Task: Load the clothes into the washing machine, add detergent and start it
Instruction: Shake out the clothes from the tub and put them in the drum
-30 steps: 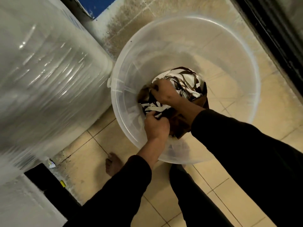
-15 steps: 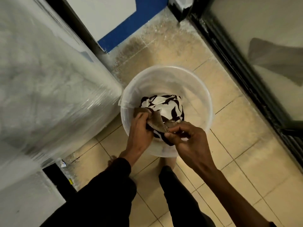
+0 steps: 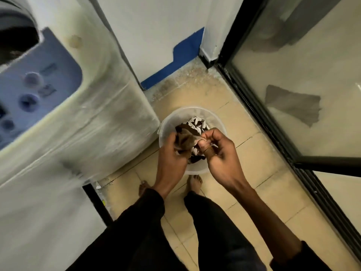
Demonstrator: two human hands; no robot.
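Two hands work together over the clear plastic bucket (image 3: 192, 169), which is taken as the reference point throughout; only the head view is supplied, and it looks steeply down. The left hand (image 3: 172, 151) grips a bunch of brown cloth (image 3: 185, 138) above the bucket's left side, fingers curled round the fabric, while the right hand (image 3: 216, 151) pinches the same cloth between thumb and curled fingers above the bucket's right side. Holding it at two places appears meant to gather one garment away from the rest so that it can be carried without trailing. A black-and-white patterned garment (image 3: 197, 122) sits inside the bucket, just behind the hands; whether it is joined to the brown piece or separate cannot be told. The bucket stands on the tiled floor (image 3: 254, 192), close against the lower corner of the washing machine (image 3: 97, 118), which rises to the bucket's left, presumably placed there to keep the transfer short. The machine's blue control panel (image 3: 39, 81) and part of its dark top opening (image 3: 15, 42) lie up and to the far left of the bucket, both blurred. Two bare feet (image 3: 193, 181) stand just on the near side of the bucket. A glass door with a dark frame (image 3: 273, 118) runs along the bucket's right. Judgement: loading is at an early stage, with clothes yet to reach the drum; no detergent is visible.
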